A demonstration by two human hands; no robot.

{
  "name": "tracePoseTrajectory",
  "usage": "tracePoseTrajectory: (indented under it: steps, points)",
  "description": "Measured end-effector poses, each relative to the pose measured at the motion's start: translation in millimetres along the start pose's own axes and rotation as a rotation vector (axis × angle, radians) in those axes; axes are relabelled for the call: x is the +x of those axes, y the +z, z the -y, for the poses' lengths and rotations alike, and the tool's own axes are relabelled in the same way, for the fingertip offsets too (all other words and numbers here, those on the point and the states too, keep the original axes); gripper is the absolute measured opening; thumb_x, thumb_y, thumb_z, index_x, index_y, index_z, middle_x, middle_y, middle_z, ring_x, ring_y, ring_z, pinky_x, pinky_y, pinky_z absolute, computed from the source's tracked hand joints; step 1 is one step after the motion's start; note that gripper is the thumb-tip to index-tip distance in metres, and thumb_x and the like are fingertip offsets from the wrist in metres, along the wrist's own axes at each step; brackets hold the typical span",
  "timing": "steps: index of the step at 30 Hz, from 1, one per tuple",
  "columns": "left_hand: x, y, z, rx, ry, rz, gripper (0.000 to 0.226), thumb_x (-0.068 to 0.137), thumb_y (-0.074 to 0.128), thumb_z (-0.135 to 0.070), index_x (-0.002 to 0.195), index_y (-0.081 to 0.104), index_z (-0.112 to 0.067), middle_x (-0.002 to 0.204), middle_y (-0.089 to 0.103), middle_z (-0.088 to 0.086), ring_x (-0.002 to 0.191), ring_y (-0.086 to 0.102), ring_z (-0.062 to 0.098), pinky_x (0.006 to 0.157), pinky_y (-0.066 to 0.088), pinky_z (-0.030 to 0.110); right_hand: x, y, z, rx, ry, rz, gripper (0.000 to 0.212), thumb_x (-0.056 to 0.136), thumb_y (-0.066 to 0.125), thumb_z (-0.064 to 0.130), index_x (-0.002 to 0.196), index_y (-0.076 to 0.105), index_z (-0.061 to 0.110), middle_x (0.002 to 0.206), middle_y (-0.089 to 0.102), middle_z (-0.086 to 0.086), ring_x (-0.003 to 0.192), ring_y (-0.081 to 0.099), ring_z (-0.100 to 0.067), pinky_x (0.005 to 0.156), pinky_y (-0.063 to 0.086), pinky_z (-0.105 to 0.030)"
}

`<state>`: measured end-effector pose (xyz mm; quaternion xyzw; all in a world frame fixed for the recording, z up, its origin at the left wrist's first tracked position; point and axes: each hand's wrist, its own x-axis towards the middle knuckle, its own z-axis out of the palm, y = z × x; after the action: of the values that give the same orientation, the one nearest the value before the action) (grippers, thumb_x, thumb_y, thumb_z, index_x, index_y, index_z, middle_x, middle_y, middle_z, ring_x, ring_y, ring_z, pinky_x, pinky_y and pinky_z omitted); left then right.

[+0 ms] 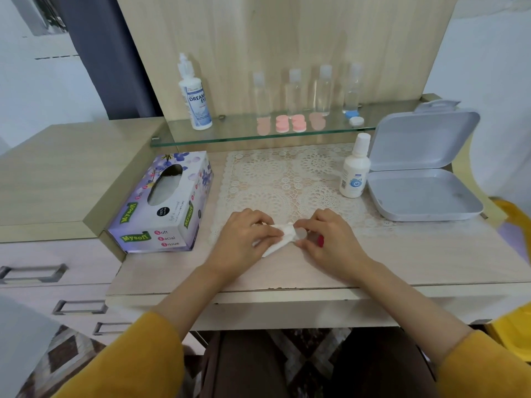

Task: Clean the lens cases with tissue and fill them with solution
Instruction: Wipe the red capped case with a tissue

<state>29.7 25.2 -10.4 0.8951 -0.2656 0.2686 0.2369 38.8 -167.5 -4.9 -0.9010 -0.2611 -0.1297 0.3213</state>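
At the mat's near edge, my left hand pinches the soft tissue against the lens case, which my right hand grips. Case: light, rigid, probably slippery; hold by rim.

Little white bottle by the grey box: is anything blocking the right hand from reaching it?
Nothing visible does. Between the right hand and the little white bottle lies only the flat lace mat.
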Motion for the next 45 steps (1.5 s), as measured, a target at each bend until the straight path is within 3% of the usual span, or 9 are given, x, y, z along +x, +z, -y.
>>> tracePoseTrajectory:
  steps: [4,11,15,24,27,30,34,40,45]
  points:
    - [-3,0,5,0.007,0.085,0.027,0.024,0.075,0.064,-0.044,0.091,0.069,-0.026,0.095,0.065,0.002,0.086,0.049,0.013,0.076,0.035,0.026,0,1,-2,0.004,-0.014,-0.003,0.021,0.075,0.067,0.021,0.093,0.071,0.013,0.068,0.043,0.003,0.069,0.041,-0.016,0.064,0.027,-0.023]
    - [-1,5,8,0.152,0.209,-0.045,0.019,0.083,0.061,-0.032,0.08,0.072,-0.017,0.084,0.066,0.003,0.081,0.049,0.014,0.074,0.034,0.027,1,4,-4,0.012,-0.035,-0.011,0.02,0.075,0.069,0.012,0.095,0.07,0.01,0.069,0.04,0.004,0.067,0.039,-0.015,0.064,0.024,-0.015]
    - [-2,8,13,0.261,0.27,-0.045,0.016,0.085,0.059,-0.031,0.089,0.07,-0.019,0.091,0.067,0.002,0.083,0.048,0.016,0.075,0.035,0.031,1,4,-7,0.014,-0.019,-0.018,0.021,0.075,0.068,0.012,0.095,0.07,0.009,0.07,0.037,0.005,0.068,0.038,-0.015,0.062,0.023,-0.014]
    - [0,13,14,0.071,0.197,-0.04,0.01,0.081,0.058,-0.021,0.089,0.063,-0.023,0.094,0.046,-0.007,0.082,0.043,0.016,0.07,0.032,0.027,0,4,-7,0.072,-0.015,-0.05,0.013,0.076,0.065,0.016,0.084,0.069,0.007,0.07,0.043,-0.001,0.067,0.035,0.0,0.062,0.027,-0.014]
    - [-1,13,13,0.14,0.209,-0.054,0.013,0.08,0.055,-0.019,0.091,0.053,-0.025,0.088,0.055,0.0,0.081,0.042,0.016,0.073,0.03,0.027,0,4,-5,0.101,-0.026,-0.066,0.017,0.075,0.061,0.018,0.084,0.07,0.006,0.07,0.046,-0.006,0.066,0.035,0.001,0.061,0.028,-0.015]
    - [-3,11,11,0.211,0.219,-0.059,0.009,0.082,0.058,-0.023,0.09,0.06,-0.025,0.088,0.064,0.003,0.083,0.045,0.017,0.076,0.03,0.029,0,4,-6,0.12,-0.026,-0.064,0.018,0.074,0.062,0.017,0.087,0.071,0.007,0.071,0.048,-0.006,0.066,0.037,0.002,0.062,0.029,-0.015]
    - [-3,10,13,0.165,0.228,0.009,0.015,0.083,0.059,-0.021,0.096,0.061,-0.027,0.096,0.063,0.001,0.086,0.046,0.018,0.073,0.032,0.03,-1,3,-9,0.129,-0.024,-0.049,0.019,0.075,0.065,0.013,0.093,0.071,0.008,0.073,0.049,-0.008,0.066,0.038,0.0,0.062,0.029,-0.016]
    - [-3,8,11,0.188,0.185,-0.005,0.02,0.076,0.057,-0.014,0.091,0.054,-0.026,0.084,0.06,0.006,0.078,0.039,0.016,0.071,0.021,0.023,0,5,-8,0.113,-0.035,-0.048,0.019,0.075,0.063,0.016,0.091,0.072,0.009,0.073,0.05,-0.008,0.067,0.036,0.002,0.062,0.029,-0.015]
    - [-3,7,8,0.227,0.187,-0.002,0.015,0.081,0.057,-0.023,0.088,0.07,-0.021,0.088,0.063,0.005,0.082,0.042,0.016,0.07,0.027,0.027,0,4,-7,0.146,-0.02,-0.071,0.023,0.074,0.063,0.019,0.093,0.072,0.009,0.074,0.052,-0.009,0.064,0.04,-0.001,0.061,0.031,-0.016]
